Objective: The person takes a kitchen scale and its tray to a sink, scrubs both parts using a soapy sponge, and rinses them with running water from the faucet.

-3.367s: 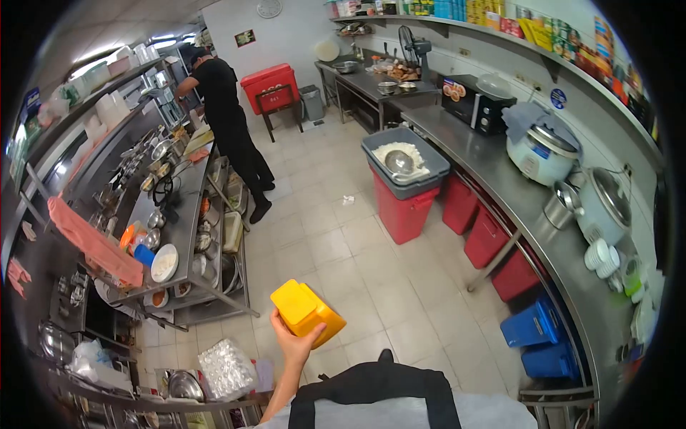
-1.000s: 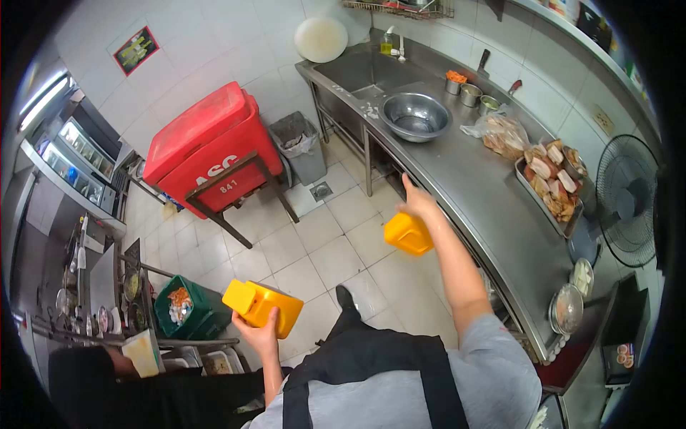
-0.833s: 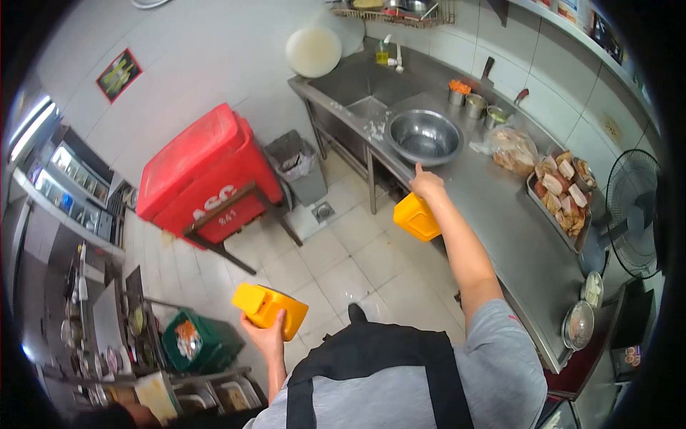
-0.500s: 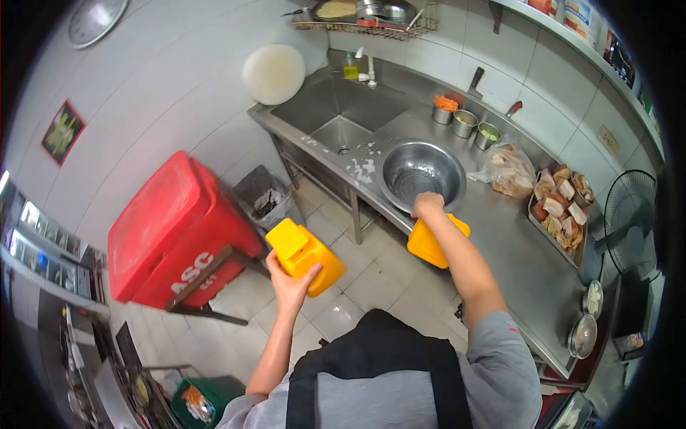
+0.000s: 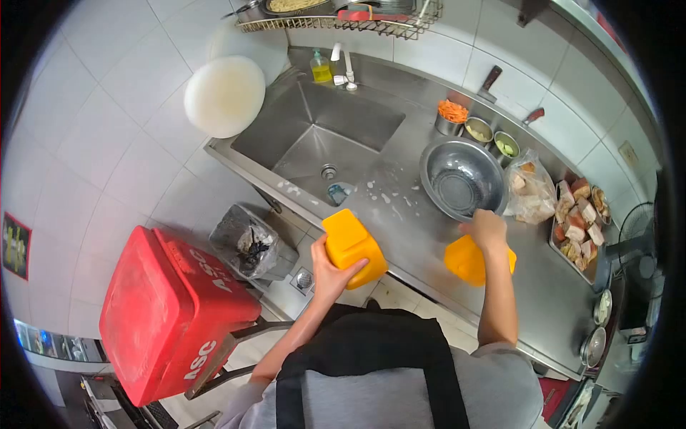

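My left hand (image 5: 332, 272) is closed around a yellow plastic container (image 5: 356, 247), held tilted in front of the counter by the sink. My right hand (image 5: 488, 230) is at the near rim of a metal bowl (image 5: 463, 182), its fingers curled over a second yellow plastic piece (image 5: 468, 259). That piece hangs over the steel counter, partly hidden by my wrist; I cannot tell whether it is a lid or another container. The bowl looks wet inside and sits near three metal cups, one with shredded carrot (image 5: 452, 111).
A steel sink (image 5: 286, 154) lies left of the bowl, with a faucet (image 5: 346, 71) and a soap bottle (image 5: 320, 68) behind it. A plastic bag (image 5: 532, 189) and a tray of meat chunks (image 5: 580, 222) are at right. Knives (image 5: 489, 82) hang on the wall. A red bin (image 5: 164, 307) stands left.
My view has come closer to the counter and sink. The bowl sits farther back and right, nearer the cups and bag. Both yellow pieces are still in my hands, now nearer the counter.
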{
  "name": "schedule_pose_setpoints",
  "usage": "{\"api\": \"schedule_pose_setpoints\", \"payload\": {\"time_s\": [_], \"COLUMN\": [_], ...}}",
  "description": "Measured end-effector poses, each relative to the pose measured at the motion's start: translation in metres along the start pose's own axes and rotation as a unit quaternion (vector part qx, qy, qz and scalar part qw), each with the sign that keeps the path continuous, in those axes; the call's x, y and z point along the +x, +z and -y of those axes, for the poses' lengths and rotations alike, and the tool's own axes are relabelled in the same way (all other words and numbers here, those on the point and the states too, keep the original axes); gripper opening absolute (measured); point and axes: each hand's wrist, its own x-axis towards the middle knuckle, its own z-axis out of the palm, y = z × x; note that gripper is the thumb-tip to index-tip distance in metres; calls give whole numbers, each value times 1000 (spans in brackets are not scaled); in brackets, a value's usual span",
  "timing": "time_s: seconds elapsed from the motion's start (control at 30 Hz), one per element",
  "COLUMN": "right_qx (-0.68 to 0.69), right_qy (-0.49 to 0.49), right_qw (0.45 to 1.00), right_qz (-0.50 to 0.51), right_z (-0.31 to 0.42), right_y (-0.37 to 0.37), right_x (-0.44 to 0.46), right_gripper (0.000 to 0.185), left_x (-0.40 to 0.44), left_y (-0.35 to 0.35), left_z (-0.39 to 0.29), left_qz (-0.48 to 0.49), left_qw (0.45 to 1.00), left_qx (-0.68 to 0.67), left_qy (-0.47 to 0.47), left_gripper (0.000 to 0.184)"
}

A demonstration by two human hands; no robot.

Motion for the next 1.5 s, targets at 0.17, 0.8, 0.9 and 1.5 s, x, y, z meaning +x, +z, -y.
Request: {"api": "schedule_pose_setpoints", "payload": {"time_s": [0.17,0.8,0.9,1.5], "right_qx": [104,485,498,156], "right_qy": [-43,-148,-207,34], "right_qw": [993,862,842,902], "right_qz": [34,-8,-3,400], "right_z": [52,292,322,392], "right_y": [-51,31,65,396], "right_x": [-22,86,152,312], "right_gripper": [40,23,24,86], "left_x": [103,332,351,395], "left_y": [52,-57,-89,-121], "left_z": [47,90,104,179], "left_qz": [84,659,592,25], "left_qw": [992,745,789,856], "left_qx": [30,-89,-92,-322], "left_qy": [92,-58,-133,-403], "left_gripper": [93,32,30,44]}}
